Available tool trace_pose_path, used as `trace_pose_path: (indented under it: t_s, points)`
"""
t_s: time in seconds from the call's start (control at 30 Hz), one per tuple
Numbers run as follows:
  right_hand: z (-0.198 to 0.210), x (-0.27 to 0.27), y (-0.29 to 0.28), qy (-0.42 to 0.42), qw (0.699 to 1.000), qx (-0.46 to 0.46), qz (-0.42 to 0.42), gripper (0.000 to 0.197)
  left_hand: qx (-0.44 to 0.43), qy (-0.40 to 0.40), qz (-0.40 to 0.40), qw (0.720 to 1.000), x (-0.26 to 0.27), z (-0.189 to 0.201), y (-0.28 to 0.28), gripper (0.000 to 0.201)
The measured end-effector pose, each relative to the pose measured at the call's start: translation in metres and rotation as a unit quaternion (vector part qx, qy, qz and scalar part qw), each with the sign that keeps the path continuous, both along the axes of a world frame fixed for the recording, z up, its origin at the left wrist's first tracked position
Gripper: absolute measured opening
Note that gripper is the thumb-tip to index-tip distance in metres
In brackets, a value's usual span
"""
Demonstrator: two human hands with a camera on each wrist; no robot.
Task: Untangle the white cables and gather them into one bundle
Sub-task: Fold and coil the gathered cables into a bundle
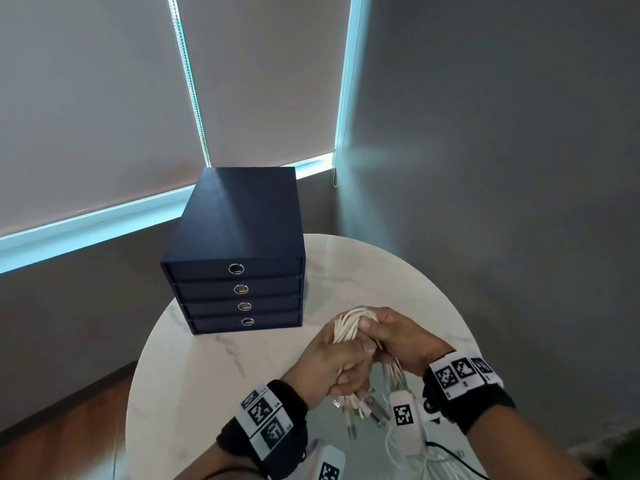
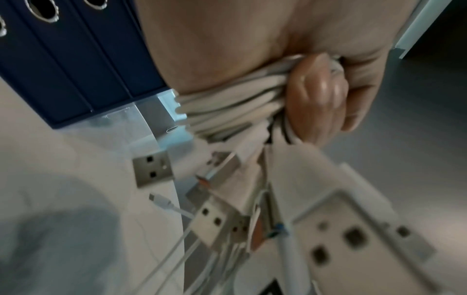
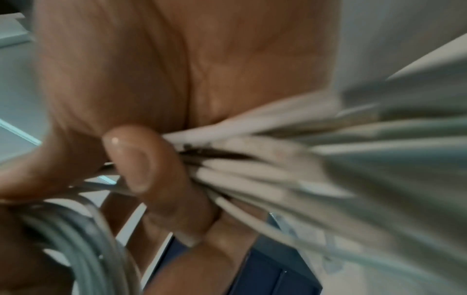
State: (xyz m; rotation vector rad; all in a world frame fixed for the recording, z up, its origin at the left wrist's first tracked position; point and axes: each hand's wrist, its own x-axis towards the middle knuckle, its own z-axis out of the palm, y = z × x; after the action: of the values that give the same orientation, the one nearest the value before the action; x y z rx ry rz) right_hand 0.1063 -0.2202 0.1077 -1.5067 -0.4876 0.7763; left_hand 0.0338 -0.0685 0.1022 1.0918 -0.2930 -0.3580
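A bundle of white cables (image 1: 349, 325) is held upright above the round marble table (image 1: 374, 271), folded over at the top. My left hand (image 1: 332, 365) grips the lower part of the bundle, fingers curled round it (image 2: 227, 103). My right hand (image 1: 391, 337) grips the upper part, thumb pressed across the strands (image 3: 252, 171). Several USB plugs (image 1: 360, 407) hang out below the left fist; the left wrist view shows the plugs (image 2: 153, 171) close up. Both hands touch each other around the bundle.
A dark blue four-drawer box (image 1: 239, 258) stands at the table's back left. A white device with a black-and-white marker (image 1: 403, 420) and thin wires lies near the front edge, below the hands. Grey walls and blinds surround the table.
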Motion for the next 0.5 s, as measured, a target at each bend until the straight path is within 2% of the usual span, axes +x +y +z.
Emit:
trace_pose_path:
  t_s: [0.1, 0.17, 0.3, 0.5]
  points:
    - [0.000, 0.001, 0.003, -0.033, 0.999, -0.015, -0.012, 0.037, -0.009, -0.007, 0.010, 1.000, 0.001, -0.002, 0.006, 0.018]
    - [0.003, 0.002, 0.006, -0.048, 0.998, -0.019, -0.039, 0.027, 0.017, -0.003, 0.047, 0.999, 0.005, -0.006, 0.008, 0.027]
    - [-0.002, 0.005, 0.009, -0.079, 0.991, -0.043, -0.101, 0.020, 0.020, 0.033, 0.112, 0.993, 0.011, -0.016, 0.008, 0.038]
    - [-0.008, 0.009, 0.012, -0.093, 0.983, -0.055, -0.147, 0.024, 0.019, 0.074, 0.171, 0.982, 0.015, -0.018, 0.003, 0.041]
